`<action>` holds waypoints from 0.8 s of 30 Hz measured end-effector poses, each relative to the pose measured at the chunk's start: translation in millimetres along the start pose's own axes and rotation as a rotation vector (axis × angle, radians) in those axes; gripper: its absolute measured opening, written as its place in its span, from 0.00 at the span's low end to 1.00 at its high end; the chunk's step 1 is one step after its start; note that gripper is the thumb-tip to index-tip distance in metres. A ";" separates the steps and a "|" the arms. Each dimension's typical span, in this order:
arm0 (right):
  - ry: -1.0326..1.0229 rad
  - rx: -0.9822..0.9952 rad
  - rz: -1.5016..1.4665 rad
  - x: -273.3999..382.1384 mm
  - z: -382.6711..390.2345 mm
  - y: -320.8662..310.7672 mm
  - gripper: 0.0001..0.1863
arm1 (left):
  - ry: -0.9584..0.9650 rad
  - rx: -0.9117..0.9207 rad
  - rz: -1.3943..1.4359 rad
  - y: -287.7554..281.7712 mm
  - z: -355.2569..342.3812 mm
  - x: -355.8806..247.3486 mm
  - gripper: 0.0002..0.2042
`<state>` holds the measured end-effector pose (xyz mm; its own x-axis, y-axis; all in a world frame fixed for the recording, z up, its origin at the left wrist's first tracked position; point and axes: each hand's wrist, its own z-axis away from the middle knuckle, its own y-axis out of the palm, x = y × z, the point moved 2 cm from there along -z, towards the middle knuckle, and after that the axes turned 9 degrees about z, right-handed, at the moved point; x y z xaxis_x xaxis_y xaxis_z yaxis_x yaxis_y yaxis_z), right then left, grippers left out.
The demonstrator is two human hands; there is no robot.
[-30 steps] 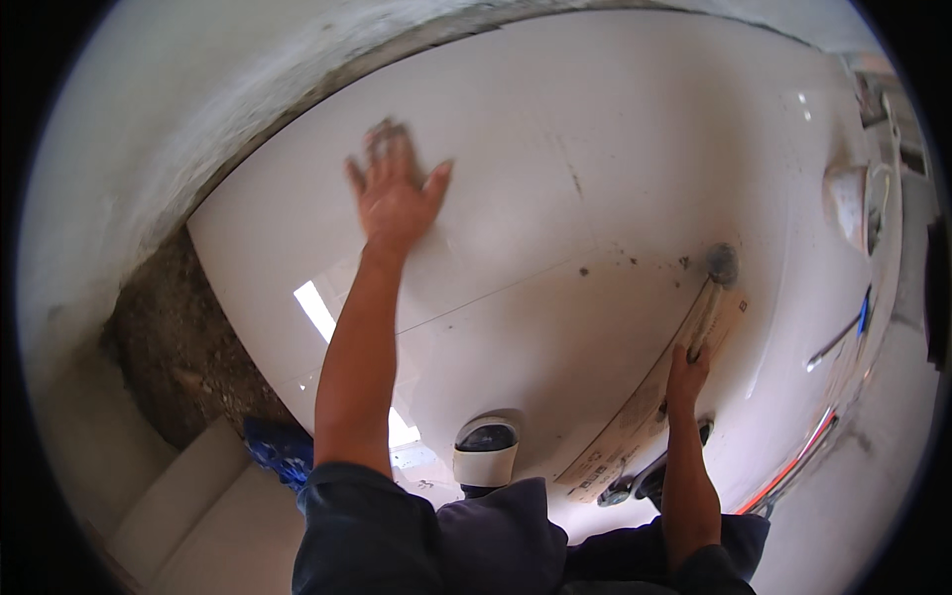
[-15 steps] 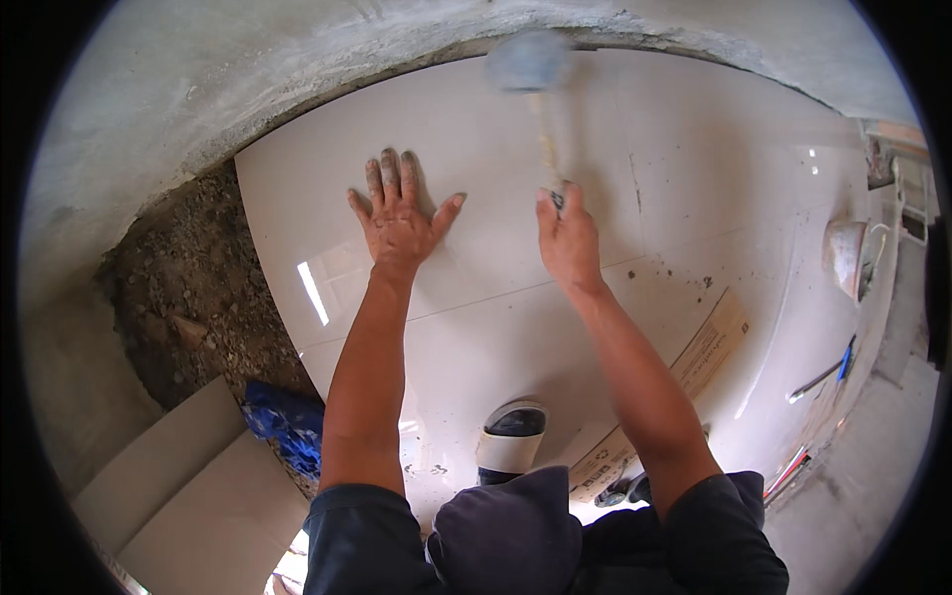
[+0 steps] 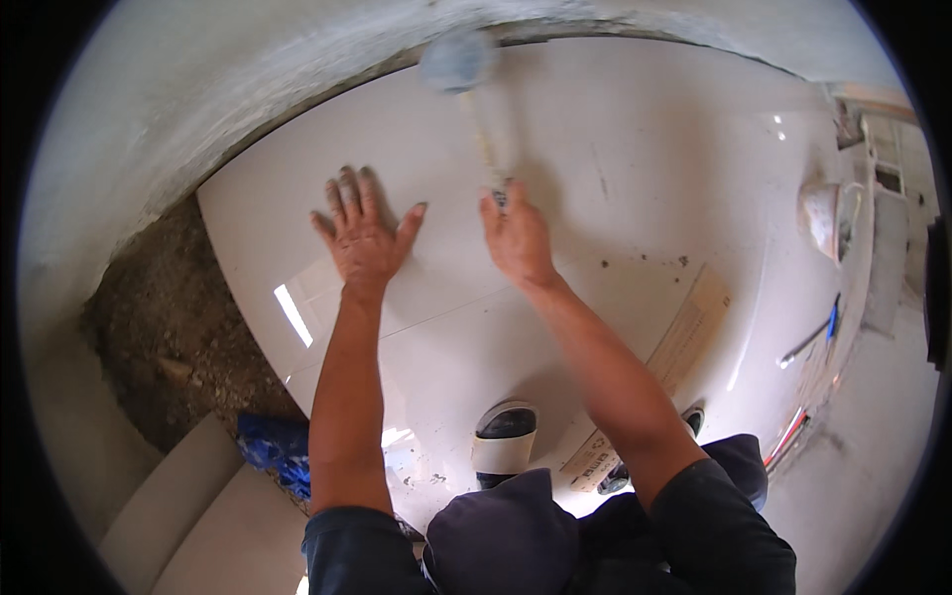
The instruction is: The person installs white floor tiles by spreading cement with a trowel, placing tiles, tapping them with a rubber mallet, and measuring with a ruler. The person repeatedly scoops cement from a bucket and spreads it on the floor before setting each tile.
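Observation:
My right hand [image 3: 521,233] is closed round the handle of a mallet [image 3: 459,62]. Its grey-blue head is smeared by motion and lies over the far edge of the floor, close to the wall; whether it touches the tile cannot be told. Fingers spread, my left hand [image 3: 365,238] rests on a large glossy cream floor tile [image 3: 297,213], left of the mallet. A thin joint line [image 3: 436,319] runs across between this tile and the nearer one.
Bare rubble soil [image 3: 159,337] borders the tile on the left, with a blue plastic bag [image 3: 273,451] and loose tiles [image 3: 243,535] nearer. A rough wall [image 3: 169,129] curves behind. Cardboard [image 3: 694,322] lies beside my sandalled foot [image 3: 506,436]; a bowl [image 3: 821,218] sits right.
The mallet and my right hand have moved left. In the picture, my left hand also sits slightly lower and further left, still flat on the tile; the whole view has shifted a little.

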<state>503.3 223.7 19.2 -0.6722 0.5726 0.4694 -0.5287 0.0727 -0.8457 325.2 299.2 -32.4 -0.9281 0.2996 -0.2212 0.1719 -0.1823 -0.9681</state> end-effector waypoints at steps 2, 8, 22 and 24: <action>0.016 0.044 0.001 -1.2 1.5 0.5 0.18 | -0.004 0.026 -0.005 -0.6 1.0 -0.4 0.48; -0.062 -0.055 -0.074 -2.9 1.4 -6.1 0.19 | -0.008 0.042 -0.009 -2.2 0.0 0.3 0.47; 0.001 0.065 0.025 -7.5 0.4 -0.5 0.18 | -0.006 0.026 -0.066 -5.0 1.4 -3.3 0.45; -0.032 0.017 -0.073 -5.6 0.7 -2.7 0.20 | -0.006 0.023 -0.070 -5.5 -1.7 -3.0 0.45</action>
<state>508.2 219.8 19.1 -0.6474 0.5397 0.5381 -0.5857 0.0994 -0.8044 327.6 300.9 -26.5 -0.9394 0.3072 -0.1521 0.0986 -0.1827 -0.9782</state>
